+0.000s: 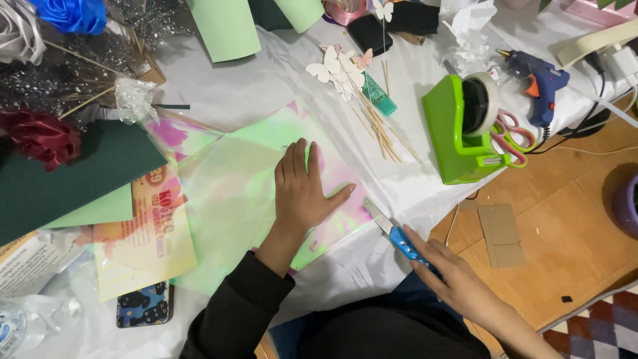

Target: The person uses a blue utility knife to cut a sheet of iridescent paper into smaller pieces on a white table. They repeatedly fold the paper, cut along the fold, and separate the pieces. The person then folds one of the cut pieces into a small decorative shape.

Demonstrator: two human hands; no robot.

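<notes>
My left hand (302, 186) lies flat, fingers apart, pressing on a shiny iridescent green-pink film sheet (232, 193) spread over white paper on the floor. My right hand (448, 276) grips a blue utility knife (392, 233) with its blade out. The blade tip rests at the sheet's right edge, just right of my left thumb.
A green tape dispenser (465, 126), pink-handled scissors (515, 133) and a blue glue gun (538, 83) sit to the right. Wooden sticks with paper butterflies (362, 86) lie behind. Dark green paper (73, 173), fabric roses (40, 136), a printed packet (143, 229) and a phone (143, 304) are left.
</notes>
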